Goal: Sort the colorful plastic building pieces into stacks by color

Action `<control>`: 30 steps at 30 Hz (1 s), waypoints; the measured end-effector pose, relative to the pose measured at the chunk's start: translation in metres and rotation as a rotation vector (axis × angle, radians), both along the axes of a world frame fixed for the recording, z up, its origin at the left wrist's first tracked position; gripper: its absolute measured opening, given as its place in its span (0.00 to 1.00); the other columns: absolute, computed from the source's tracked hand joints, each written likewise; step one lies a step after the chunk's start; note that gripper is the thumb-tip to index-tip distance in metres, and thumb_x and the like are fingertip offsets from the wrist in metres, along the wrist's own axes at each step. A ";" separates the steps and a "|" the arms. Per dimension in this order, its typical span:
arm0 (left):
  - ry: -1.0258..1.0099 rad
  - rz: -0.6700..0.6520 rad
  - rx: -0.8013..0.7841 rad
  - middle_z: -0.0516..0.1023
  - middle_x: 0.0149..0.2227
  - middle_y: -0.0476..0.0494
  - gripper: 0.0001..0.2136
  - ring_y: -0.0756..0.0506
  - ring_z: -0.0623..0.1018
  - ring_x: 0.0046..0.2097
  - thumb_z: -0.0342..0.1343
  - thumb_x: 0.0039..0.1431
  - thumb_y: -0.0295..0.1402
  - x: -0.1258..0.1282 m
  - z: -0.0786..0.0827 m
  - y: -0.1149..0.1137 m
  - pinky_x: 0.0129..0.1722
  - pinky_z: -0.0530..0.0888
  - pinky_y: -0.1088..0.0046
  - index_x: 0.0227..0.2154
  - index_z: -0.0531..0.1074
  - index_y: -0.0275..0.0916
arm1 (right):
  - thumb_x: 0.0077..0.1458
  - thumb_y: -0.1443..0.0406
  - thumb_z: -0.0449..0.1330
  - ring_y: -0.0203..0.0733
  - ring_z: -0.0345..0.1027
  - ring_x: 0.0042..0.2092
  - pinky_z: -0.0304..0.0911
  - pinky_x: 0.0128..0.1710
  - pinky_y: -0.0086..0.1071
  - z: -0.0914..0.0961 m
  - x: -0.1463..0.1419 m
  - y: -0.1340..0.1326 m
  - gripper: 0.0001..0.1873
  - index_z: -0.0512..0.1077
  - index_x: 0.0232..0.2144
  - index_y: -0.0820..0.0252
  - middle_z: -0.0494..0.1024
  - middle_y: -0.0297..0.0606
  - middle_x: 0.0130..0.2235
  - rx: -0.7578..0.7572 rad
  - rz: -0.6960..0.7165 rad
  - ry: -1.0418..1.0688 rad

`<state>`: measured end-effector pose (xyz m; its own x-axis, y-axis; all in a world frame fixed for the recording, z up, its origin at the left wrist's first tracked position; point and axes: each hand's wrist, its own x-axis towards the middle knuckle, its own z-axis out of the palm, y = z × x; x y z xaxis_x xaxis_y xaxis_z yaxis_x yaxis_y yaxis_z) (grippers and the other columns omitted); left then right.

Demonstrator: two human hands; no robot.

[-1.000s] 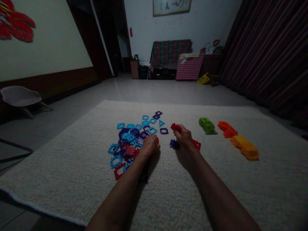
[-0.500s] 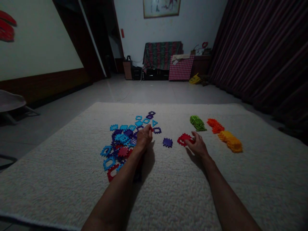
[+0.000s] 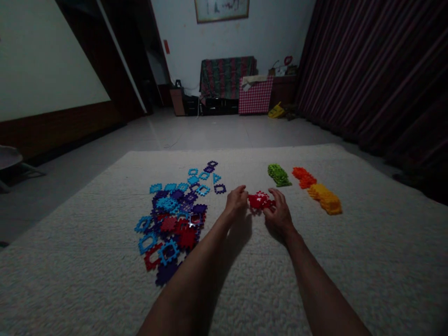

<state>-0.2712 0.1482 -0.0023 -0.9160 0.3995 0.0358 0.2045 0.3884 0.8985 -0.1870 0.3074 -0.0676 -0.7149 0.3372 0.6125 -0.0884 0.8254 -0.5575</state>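
On a cream rug [image 3: 105,280], my left hand [image 3: 235,201] and my right hand [image 3: 278,212] meet at a small stack of red puzzle-like plastic pieces [image 3: 259,200]. Fingers of both hands are curled and pinch the red pieces from either side. To the left lies a loose heap of blue, purple and red pieces [image 3: 173,214]. To the right stand sorted rows: green pieces [image 3: 278,175], orange pieces [image 3: 304,177] and yellow pieces [image 3: 325,198].
The rug lies on a grey tiled floor. A dark striped curtain [image 3: 378,79] hangs at the right. A covered cabinet [image 3: 227,79] and a checked red board [image 3: 255,95] stand at the far wall. A chair's edge [image 3: 9,161] shows at left.
My left hand left the mixed heap and moved right to the red pieces. My right hand stayed with the red pieces. The lone purple piece seen between the hands no longer shows.
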 end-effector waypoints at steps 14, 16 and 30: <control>0.447 -0.045 -0.591 0.74 0.52 0.38 0.14 0.42 0.70 0.56 0.45 0.67 0.30 0.020 -0.029 -0.042 0.55 0.67 0.65 0.47 0.75 0.41 | 0.59 0.58 0.57 0.56 0.61 0.58 0.50 0.54 0.56 0.009 -0.002 -0.025 0.15 0.75 0.46 0.53 0.75 0.45 0.55 0.354 -0.035 -0.188; 0.450 0.037 -0.594 0.72 0.55 0.37 0.15 0.41 0.69 0.58 0.46 0.65 0.27 0.015 -0.027 -0.047 0.56 0.66 0.64 0.48 0.75 0.41 | 0.58 0.59 0.57 0.57 0.61 0.58 0.51 0.54 0.56 0.008 -0.004 -0.023 0.15 0.75 0.46 0.55 0.74 0.47 0.56 0.341 -0.091 -0.157; 0.211 0.483 -0.851 0.80 0.45 0.33 0.17 0.38 0.78 0.49 0.46 0.62 0.27 -0.001 0.023 -0.216 0.46 0.73 0.65 0.43 0.79 0.37 | 0.55 0.70 0.54 0.47 0.71 0.45 0.64 0.49 0.40 0.018 0.003 -0.104 0.12 0.75 0.39 0.60 0.78 0.46 0.43 0.130 0.334 -0.033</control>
